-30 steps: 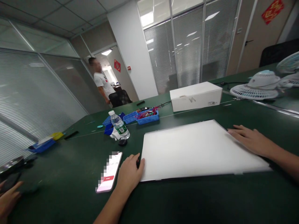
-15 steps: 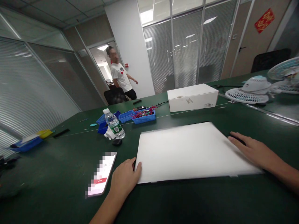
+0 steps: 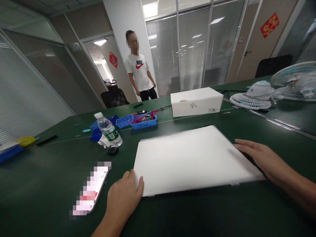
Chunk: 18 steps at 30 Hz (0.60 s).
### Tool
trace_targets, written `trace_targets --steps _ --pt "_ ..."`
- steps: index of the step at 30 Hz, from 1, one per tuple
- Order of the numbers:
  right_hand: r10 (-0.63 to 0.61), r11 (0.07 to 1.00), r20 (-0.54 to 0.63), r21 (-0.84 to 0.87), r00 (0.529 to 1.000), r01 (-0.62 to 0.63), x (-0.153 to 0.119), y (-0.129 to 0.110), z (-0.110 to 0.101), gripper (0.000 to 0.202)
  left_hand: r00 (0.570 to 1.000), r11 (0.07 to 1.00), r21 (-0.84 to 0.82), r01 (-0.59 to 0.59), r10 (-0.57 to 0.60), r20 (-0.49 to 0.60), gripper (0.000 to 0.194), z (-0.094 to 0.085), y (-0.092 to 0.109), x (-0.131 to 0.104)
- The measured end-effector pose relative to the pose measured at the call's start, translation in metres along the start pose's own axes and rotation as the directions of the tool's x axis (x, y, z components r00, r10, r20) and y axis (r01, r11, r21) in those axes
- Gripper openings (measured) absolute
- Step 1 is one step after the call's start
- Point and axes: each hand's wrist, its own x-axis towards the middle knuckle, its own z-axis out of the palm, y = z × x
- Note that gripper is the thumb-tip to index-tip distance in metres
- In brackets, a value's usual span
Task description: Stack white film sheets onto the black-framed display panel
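Note:
A flat white rectangular panel (image 3: 190,161) lies on the dark green table in front of me. My left hand (image 3: 124,194) holds its near left edge, the thumb on the top face and the fingers curled at the side, their tips partly hidden. Along the right edge rests my right hand (image 3: 264,158), fingers stretched forward and slightly apart, not wrapped around the panel. To the left of my left hand is a phone (image 3: 95,187) with a lit, partly blurred screen.
A water bottle (image 3: 108,130) stands beyond the phone, a black computer mouse (image 3: 113,150) near its base. Blue trays (image 3: 145,125), one with red wires, and a white box (image 3: 197,105) sit farther back. Fan parts (image 3: 254,95) lie right. A person (image 3: 140,72) stands across the table.
My view has turned slightly, so most of the scene sits farther left. The right hand's fingers have straightened beside the panel. The person has moved from the doorway rightwards to the wall.

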Motion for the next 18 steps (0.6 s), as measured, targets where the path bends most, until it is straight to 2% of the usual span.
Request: trace_targets --steps 1,3,6,9,14,16,18 --pt "0.061 0.986 0.011 0.154 0.998 -0.061 0.000 -0.003 -0.004 0.061 1.000 1.000 -0.001 0.004 -0.004 -0.003 0.057 0.000 0.000 -0.001" --pt "0.152 0.891 0.076 0.420 0.985 -0.170 -0.003 -0.011 -0.012 0.062 1.000 1.000 -0.015 0.011 -0.011 -0.002 0.058 -0.001 0.000 -0.002" --pt "0.124 0.752 0.171 0.627 0.977 -0.205 -0.011 -0.023 -0.018 0.070 1.000 0.998 -0.059 0.016 -0.016 0.004 0.061 -0.002 0.000 -0.004" --pt "0.047 0.691 0.223 0.697 0.974 -0.192 -0.012 -0.022 -0.017 0.075 0.999 0.993 -0.113 0.040 -0.039 0.006 0.061 -0.003 0.003 -0.004" --pt "0.057 0.677 0.157 0.720 0.986 -0.154 -0.004 -0.004 -0.002 0.078 0.996 0.959 -0.274 0.075 -0.087 -0.031 0.070 -0.005 -0.006 -0.002" --pt "0.050 0.683 0.130 0.719 0.990 -0.129 -0.001 0.001 0.003 0.071 0.985 0.917 -0.391 0.083 -0.135 -0.109 0.073 -0.006 -0.014 -0.010" --pt "0.051 0.700 0.105 0.706 0.993 -0.111 -0.001 0.004 0.005 0.062 0.966 0.805 -0.590 0.066 -0.199 -0.163 0.069 -0.004 -0.021 -0.028"
